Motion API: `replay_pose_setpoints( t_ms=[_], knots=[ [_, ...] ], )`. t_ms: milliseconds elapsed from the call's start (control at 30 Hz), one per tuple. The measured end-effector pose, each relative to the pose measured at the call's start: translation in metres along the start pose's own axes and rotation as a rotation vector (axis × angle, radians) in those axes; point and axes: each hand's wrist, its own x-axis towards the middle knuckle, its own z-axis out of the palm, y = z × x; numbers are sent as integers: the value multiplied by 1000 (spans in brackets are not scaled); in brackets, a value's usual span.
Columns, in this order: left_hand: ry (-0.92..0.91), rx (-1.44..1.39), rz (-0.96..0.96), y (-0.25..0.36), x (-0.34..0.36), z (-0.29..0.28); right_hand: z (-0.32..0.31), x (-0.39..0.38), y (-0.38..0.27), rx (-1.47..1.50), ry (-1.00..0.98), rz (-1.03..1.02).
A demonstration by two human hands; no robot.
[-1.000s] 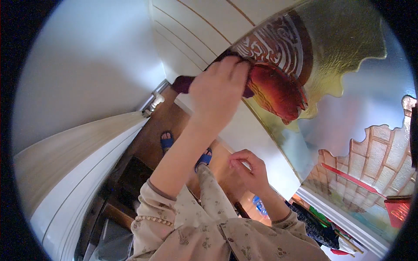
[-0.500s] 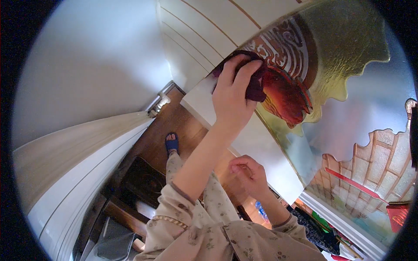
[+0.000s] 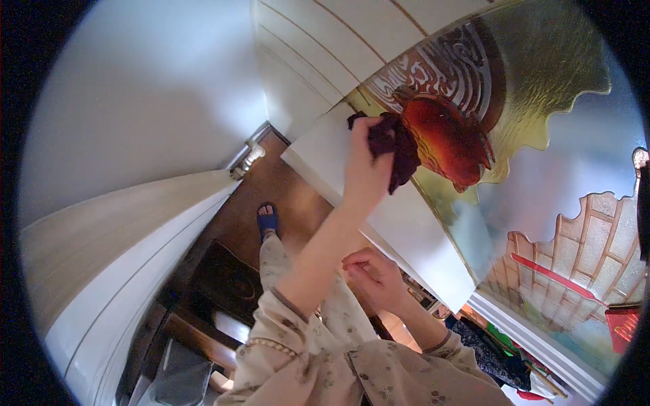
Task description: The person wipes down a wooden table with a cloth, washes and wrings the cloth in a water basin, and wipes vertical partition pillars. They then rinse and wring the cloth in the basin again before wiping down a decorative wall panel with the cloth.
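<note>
A bunched dark maroon cloth (image 3: pixel 399 152) is gripped in my left hand (image 3: pixel 369 169), whose fingers press into its folds. The cloth lies at the border between a white ledge (image 3: pixel 332 145) and an upright decorated glass panel (image 3: pixel 555 145), beside the red-orange fish-like figure (image 3: pixel 447 139) on it. Part of the ledge is hidden behind my hand and forearm. Lower and to the right, my right hand (image 3: pixel 376 274) hangs in front of my body below the ledge, its fingers curled in and nothing visible in them.
A white grooved wall panel (image 3: pixel 325 47) meets the glass at the top. White pipe fittings (image 3: pixel 252 157) stand in the floor corner at left. Below are a wooden floor (image 3: pixel 288 176), my foot in a blue slipper (image 3: pixel 267 220) and dark furniture (image 3: pixel 220 281). Clothes (image 3: pixel 491 348) hang at lower right.
My left hand has drawn the cloth down and slightly right, off the patterned part of the panel toward the ledge. My right hand has shifted a little left and down.
</note>
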Motion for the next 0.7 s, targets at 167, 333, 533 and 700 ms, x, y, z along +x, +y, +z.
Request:
replay_pose_setpoints(
  t_ms=[167, 333, 533, 700],
  knots=[
    [-157, -845, -401, 16, -20, -42, -28, -17, -2, -2, 148, 65],
    [-210, -789, -462, 28, -55, -51, -48, -7, -9, 449, 346, -11],
    [-494, 111, 377, 41, -112, -30, -45, 6, -47, 754, 220, -63],
    [-442, 483, 454, 74, -126, -54, -55, -8, -76, 257, 232, -49]
  ],
)
